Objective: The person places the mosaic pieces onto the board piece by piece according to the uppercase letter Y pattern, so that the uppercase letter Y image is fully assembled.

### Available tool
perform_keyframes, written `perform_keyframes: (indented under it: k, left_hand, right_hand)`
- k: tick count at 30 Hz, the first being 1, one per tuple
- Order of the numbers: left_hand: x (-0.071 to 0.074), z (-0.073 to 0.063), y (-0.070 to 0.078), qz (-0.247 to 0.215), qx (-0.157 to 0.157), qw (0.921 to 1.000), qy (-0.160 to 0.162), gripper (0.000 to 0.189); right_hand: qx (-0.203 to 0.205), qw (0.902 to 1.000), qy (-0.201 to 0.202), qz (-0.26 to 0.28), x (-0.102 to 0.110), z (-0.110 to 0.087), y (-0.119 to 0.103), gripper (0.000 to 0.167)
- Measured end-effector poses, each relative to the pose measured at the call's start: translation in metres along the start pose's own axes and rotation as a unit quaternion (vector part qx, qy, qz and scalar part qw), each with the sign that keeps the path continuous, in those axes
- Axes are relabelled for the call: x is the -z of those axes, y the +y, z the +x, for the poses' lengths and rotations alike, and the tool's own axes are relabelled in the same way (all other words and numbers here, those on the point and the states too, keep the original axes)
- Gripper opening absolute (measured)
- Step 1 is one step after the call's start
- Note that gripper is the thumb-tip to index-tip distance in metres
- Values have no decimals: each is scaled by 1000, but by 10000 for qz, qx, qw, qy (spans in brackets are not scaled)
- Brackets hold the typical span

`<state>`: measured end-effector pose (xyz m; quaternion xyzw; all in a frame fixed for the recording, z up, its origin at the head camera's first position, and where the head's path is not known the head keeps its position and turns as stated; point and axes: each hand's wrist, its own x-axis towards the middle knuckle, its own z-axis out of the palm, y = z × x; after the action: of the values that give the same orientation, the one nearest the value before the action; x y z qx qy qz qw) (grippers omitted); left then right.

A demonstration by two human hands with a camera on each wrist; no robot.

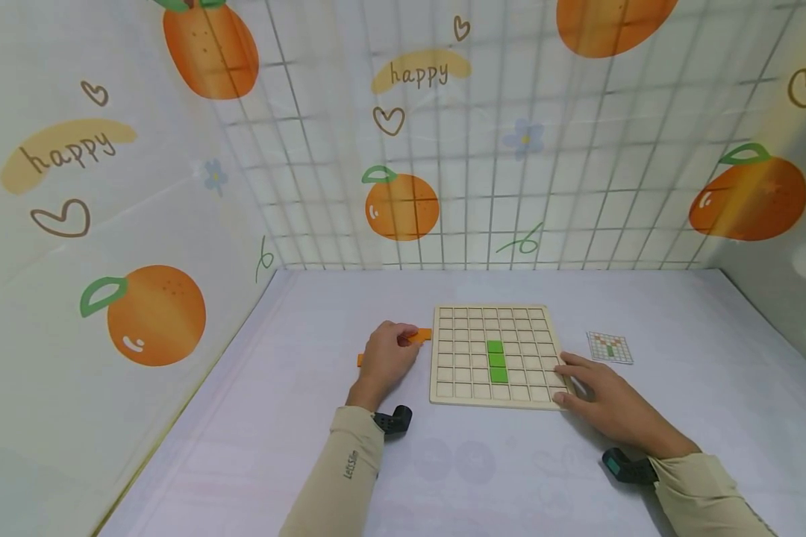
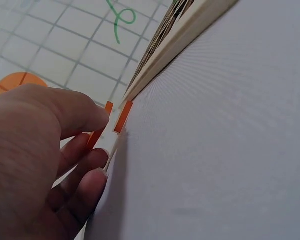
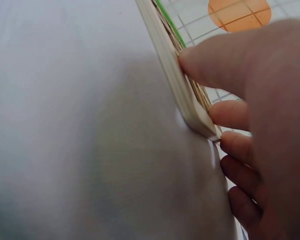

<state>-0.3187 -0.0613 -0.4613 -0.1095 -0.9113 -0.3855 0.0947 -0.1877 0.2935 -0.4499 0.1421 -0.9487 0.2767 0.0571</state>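
Note:
My left hand [image 1: 388,356] is just left of the wooden grid board [image 1: 463,391], pinching an orange tile [image 2: 94,140] between thumb and fingers. A second orange tile [image 2: 123,117] lies past the fingertips, near the board's edge. More orange [image 1: 360,360] shows at the left side of that hand, mostly covered by it. On the board, three green tiles [image 1: 496,360] form a column near the middle. My right hand [image 1: 607,399] rests on the board's right edge, with its thumb [image 3: 210,65] on the rim and the other fingers loosely extended.
A small printed pattern card [image 1: 610,347] with orange and green squares lies right of the board, beyond the right hand. The pale cloth-covered table [image 1: 470,477] meets a grid-patterned curtain [image 1: 483,179] at the back and printed side walls.

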Motion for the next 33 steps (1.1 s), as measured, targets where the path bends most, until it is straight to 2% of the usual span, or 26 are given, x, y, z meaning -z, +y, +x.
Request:
perform_keyframes:
  k: [13, 24, 29, 33]
  left_hand:
    - [-1, 1, 1, -693, 254, 9972, 92, 25]
    - [5, 0, 11, -1467, 961, 9844, -160, 31]
    - [6, 0, 11, -1540, 1017, 9824, -282, 38]
    - [6, -1, 11, -1739, 899, 9800, -359, 40]
  right_hand:
    - [-4, 10000, -24, 9, 0, 0, 0, 55]
    - [68, 10000, 23, 32, 0, 0, 1, 54]
    - [44, 10000, 14, 52, 0, -1, 0, 55]
    - [23, 10000, 9, 49, 0, 0, 0, 55]
